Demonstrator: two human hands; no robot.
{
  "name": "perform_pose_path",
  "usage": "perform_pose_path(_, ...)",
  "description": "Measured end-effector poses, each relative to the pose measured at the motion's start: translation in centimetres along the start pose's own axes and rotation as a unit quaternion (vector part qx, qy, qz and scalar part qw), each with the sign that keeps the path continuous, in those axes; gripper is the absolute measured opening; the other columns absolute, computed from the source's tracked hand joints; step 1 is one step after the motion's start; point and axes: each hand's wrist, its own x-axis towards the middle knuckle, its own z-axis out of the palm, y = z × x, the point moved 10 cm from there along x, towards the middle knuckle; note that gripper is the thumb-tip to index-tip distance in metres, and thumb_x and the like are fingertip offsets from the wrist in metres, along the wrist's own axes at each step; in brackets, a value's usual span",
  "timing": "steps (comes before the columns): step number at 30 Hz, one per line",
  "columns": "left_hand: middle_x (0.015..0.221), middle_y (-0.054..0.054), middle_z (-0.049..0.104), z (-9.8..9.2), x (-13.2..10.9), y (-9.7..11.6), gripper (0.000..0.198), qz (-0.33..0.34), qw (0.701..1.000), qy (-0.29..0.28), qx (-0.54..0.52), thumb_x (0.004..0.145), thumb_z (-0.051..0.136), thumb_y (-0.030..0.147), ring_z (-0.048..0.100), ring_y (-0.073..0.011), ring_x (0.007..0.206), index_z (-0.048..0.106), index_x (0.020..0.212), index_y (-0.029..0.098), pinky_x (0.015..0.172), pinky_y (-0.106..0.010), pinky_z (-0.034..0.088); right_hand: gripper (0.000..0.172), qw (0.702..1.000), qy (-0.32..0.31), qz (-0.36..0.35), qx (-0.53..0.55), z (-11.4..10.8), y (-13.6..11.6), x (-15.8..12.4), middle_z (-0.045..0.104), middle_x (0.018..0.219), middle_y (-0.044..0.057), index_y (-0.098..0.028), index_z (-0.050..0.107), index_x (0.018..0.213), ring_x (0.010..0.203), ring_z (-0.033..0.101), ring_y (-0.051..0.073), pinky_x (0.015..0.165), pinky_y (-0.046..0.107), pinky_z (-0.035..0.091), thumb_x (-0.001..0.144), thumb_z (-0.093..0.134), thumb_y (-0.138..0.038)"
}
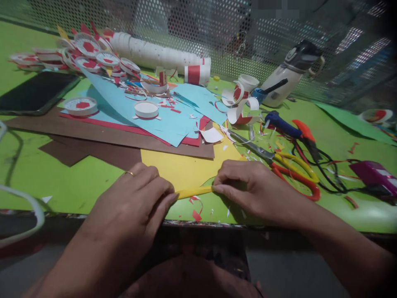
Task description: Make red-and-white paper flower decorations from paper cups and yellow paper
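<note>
Between my two hands a narrow yellow paper strip (194, 191) is stretched above the table's front edge. My left hand (136, 198) pinches its left end between thumb and fingers, with a ring on one finger. The strip's right end is pinched by my right hand (248, 186). A larger yellow paper sheet (173, 169) lies just behind the strip. Right of my right hand rest scissors (279, 163) with red and yellow handles. Small red paper scraps (197, 213) are scattered below the strip.
Behind are brown paper (124, 138), light blue sheets (118, 107), paper-cup pieces (88, 62), stacked white cups (155, 51) and a phone (37, 91). At right stand a bottle (282, 80), a blue-and-orange tool (288, 128) with a black cord, and a purple box (374, 178).
</note>
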Motion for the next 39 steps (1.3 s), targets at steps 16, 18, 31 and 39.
perform_pose_path(16,0.073,-0.004,0.054,0.2,-0.1,-0.1,0.017,0.015,1.0,0.014,0.023,0.09,0.045,0.029,0.043,-0.0225,0.072,0.058,0.082,0.022,0.065,-0.038,0.033,0.014,0.998,-0.023,0.052,-0.019,0.3,0.9,0.6,0.058,0.062,-0.001,-0.018,0.059,0.067,0.054,0.047,0.01,0.051,0.023,0.033,0.08,0.057,-0.016)
perform_pose_path(18,0.073,-0.004,0.054,0.2,-0.1,-0.2,0.017,0.016,0.999,0.013,0.026,0.09,0.046,0.03,0.044,-0.0224,0.073,0.058,0.082,0.022,0.065,-0.037,0.033,0.014,0.998,-0.021,0.043,-0.046,0.3,0.7,0.6,0.058,0.063,-0.001,-0.018,0.058,0.068,0.054,0.045,0.01,0.051,0.024,0.031,0.081,0.055,-0.018)
perform_pose_path(31,0.077,-0.006,0.053,-0.2,0.1,0.2,0.022,-0.002,0.999,0.011,0.041,0.089,0.042,0.031,0.043,-0.0228,0.075,0.06,0.081,0.021,0.064,-0.037,0.035,0.003,0.998,-0.009,0.047,-0.038,0.6,1.2,-0.1,0.058,0.068,-0.001,-0.019,0.056,0.083,0.057,0.047,0.012,0.051,0.023,0.03,0.084,0.056,-0.022)
perform_pose_path(39,0.097,-0.011,0.056,-1.2,-0.2,2.9,0.016,0.057,0.989,0.036,0.133,0.081,0.051,0.016,0.042,-0.0288,0.087,0.066,0.083,0.022,0.069,-0.042,0.037,0.006,0.996,0.067,-0.038,-0.032,0.1,0.0,-1.0,0.055,0.071,0.0,-0.016,0.056,0.086,0.063,0.047,0.012,0.058,0.024,0.034,0.083,0.055,-0.011)
